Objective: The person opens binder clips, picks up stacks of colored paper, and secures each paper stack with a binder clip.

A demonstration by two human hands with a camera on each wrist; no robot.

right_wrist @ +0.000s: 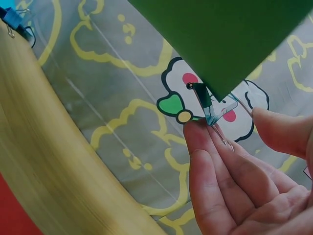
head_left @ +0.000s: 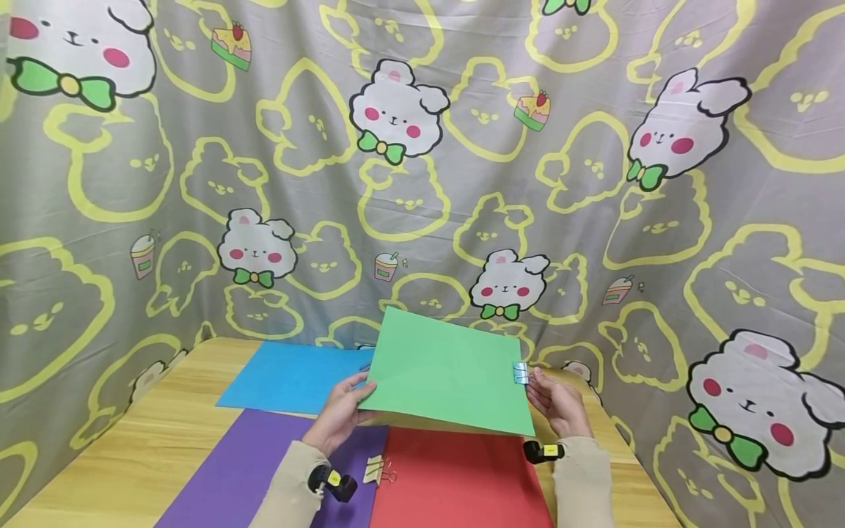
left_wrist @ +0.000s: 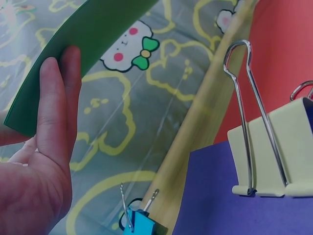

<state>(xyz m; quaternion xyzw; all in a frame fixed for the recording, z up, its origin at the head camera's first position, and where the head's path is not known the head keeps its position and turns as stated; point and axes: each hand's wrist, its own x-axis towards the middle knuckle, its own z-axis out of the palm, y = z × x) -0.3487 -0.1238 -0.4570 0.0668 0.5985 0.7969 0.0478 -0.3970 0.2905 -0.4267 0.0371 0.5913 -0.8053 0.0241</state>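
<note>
A green sheet of paper point(head_left: 449, 374) is held up tilted above the table. My left hand point(head_left: 343, 414) pinches its left edge, thumb on one face and fingers behind. On the sheet's right edge sits a light-blue binder clip point(head_left: 521, 372). My right hand point(head_left: 561, 400) holds that clip by its wire handles; in the right wrist view the thumb point(right_wrist: 279, 127) is at one handle and fingertips point(right_wrist: 200, 134) at the other. The clip's jaws straddle the paper's corner region in that view.
On the wooden table point(head_left: 165, 411) lie a blue sheet point(head_left: 284, 378), a purple sheet point(head_left: 231, 462) and a red sheet point(head_left: 462, 477). A cream binder clip point(head_left: 373, 471) sits where purple meets red. Another blue binder clip point(left_wrist: 139, 223) shows near the table edge. A patterned curtain point(head_left: 422, 191) hangs behind.
</note>
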